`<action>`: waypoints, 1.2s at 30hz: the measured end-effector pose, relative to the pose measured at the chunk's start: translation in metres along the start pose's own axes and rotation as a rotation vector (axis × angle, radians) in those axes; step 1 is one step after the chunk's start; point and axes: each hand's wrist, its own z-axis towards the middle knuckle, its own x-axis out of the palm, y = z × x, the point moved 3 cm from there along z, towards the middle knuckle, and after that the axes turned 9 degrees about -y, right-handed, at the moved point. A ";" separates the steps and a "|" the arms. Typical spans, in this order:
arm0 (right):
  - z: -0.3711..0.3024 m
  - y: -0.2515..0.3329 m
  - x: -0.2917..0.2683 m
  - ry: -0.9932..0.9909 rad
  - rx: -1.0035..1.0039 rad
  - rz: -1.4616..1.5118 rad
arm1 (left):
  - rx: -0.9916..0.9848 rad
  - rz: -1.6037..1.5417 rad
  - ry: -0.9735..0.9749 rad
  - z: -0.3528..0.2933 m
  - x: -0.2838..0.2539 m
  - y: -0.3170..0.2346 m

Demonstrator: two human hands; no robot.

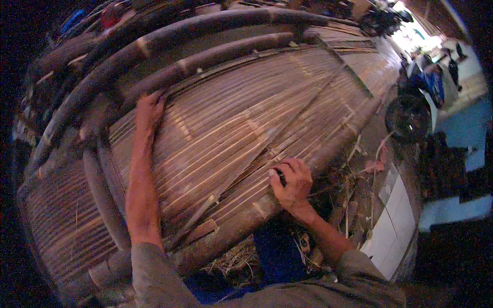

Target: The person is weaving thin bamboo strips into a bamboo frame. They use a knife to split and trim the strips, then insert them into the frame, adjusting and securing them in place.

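Observation:
A bamboo frame with a panel of long thin bamboo slats (221,123) lies before me. My left hand (149,109) is at the panel's far left edge, against a thick bamboo pole (205,64). Its fingers are bent downward at the edge, and what they grip is hidden. My right hand (292,186) rests at the near edge, above the near bamboo pole (231,233). Its fingers and thumb are curled together around a small dark spot that I cannot make out. A narrow loose-looking strip (257,156) crosses the slats diagonally between my hands.
Another curved bamboo pole (169,38) runs along the far side. Upright poles (102,190) cross at the left. At the right are a black wheel (408,117), white floor tiles (393,223) and dry scraps (231,264) near my legs. A bright opening (418,33) shows at the upper right.

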 end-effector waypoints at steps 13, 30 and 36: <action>0.172 0.042 0.094 -0.035 -0.387 0.159 | -0.164 0.269 0.130 -0.003 0.002 0.020; 0.246 0.010 0.246 0.302 -0.204 -0.116 | -0.193 0.301 0.127 -0.006 0.005 0.052; 0.250 0.016 0.249 0.313 -0.212 -0.138 | -0.203 0.410 0.173 -0.006 -0.012 0.046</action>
